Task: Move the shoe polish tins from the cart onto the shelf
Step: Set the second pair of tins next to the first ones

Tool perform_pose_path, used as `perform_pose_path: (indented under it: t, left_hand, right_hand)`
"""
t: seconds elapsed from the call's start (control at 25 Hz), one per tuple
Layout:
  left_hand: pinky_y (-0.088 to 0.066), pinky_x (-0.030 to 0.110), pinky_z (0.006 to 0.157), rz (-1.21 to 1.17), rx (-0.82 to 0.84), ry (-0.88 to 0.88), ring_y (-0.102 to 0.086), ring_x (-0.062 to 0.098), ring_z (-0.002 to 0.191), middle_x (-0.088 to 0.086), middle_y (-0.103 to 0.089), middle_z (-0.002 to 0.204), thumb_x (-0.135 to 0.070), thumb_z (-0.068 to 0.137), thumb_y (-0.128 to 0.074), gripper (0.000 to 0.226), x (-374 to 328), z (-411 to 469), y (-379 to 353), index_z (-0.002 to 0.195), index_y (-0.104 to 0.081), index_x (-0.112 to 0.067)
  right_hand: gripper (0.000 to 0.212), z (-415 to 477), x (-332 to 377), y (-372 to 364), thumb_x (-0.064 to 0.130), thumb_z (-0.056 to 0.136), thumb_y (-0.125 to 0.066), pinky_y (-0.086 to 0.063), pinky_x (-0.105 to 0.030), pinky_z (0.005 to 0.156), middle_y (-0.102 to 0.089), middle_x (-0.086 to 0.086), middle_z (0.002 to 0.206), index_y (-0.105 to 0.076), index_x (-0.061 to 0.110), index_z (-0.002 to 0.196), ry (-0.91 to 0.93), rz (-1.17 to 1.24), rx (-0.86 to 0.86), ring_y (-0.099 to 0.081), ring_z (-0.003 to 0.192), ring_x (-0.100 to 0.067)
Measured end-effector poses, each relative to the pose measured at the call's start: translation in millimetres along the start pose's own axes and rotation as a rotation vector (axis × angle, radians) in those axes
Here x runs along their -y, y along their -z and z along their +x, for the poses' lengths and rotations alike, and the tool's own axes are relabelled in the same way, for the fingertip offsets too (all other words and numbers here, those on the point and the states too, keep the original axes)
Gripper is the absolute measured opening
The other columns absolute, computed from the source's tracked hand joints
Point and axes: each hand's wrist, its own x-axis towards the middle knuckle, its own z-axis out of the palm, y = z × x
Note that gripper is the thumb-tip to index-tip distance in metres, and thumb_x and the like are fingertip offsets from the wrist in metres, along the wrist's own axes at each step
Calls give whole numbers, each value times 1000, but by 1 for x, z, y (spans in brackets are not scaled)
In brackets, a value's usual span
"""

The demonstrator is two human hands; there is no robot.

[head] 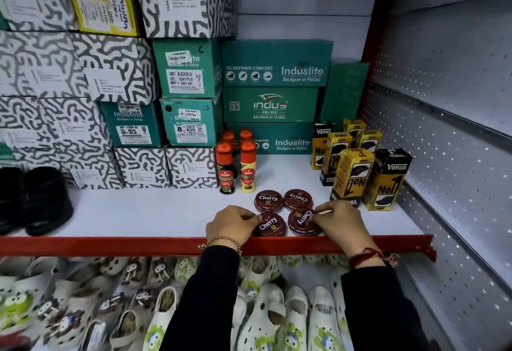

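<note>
Several round dark-red Cherry polish tins lie flat in a square on the white shelf (138, 212), near its red front edge. My left hand (231, 224) pinches the left rim of the front left tin (271, 226). Fingers of my right hand (342, 219) grip the right rim of the front right tin (302, 222). Behind these rest the back left tin (268, 199) and the back right tin (297, 198), touched by neither hand. The cart is out of view.
Orange-capped Kiwi bottles (235, 162) stand behind the tins. Yellow and black Venus boxes (368, 173) stand to the right. Green and patterned shoe boxes (191, 96) fill the back and left. Black shoes (36, 198) sit far left. White clogs (263, 309) lie below.
</note>
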Motion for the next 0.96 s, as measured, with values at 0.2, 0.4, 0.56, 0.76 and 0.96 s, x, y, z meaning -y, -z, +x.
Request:
perform_pose_path:
  t: [0.2, 0.4, 0.56, 0.76, 0.96]
  left_hand:
    - [-52, 30, 93, 16, -9, -9, -68, 20, 107, -6, -76, 110, -54, 82, -65, 33, -3, 0, -2, 102, -78, -31]
    - [-54, 36, 97, -104, -2, -17, -70, 19, 103, -6, -76, 101, -46, 79, -72, 29, 1, 2, 1, 103, -74, -31]
    - [-54, 34, 95, -125, -23, -77, -70, 19, 102, -7, -72, 96, -34, 83, -70, 32, -1, 1, 3, 114, -72, -29]
    - [-50, 36, 102, 39, 45, -352, -63, 31, 120, 13, -63, 137, -15, 95, -48, 47, -20, 6, -6, 141, -54, -22]
    - [-46, 39, 109, 181, 75, -395, -56, 27, 131, 6, -56, 146, -12, 92, -47, 52, -17, 8, -18, 142, -54, -25]
  right_hand:
    - [25, -1, 1, -3, 21, 74, -78, -57, -36, 90, -78, -8, 101, -77, 17, 98, 4, -56, 8, -72, 91, -23]
    - [14, -5, 3, 7, 27, 71, -79, -51, -27, 79, -74, -2, 96, -76, 22, 83, -11, -146, 41, -67, 91, -18]
    - [24, 0, 6, 3, 25, 89, -60, -50, -38, 100, -69, -6, 120, -70, 20, 111, 56, -178, 25, -62, 114, -25]
    - [64, 11, 13, -11, 14, 93, -41, -21, -48, 123, -22, 6, 165, -28, 27, 155, 210, -424, 243, -21, 150, -29]
    - [54, 11, 6, -13, 17, 91, -49, -28, -44, 119, -44, 7, 155, -50, 35, 142, 243, -437, 198, -35, 144, -27]
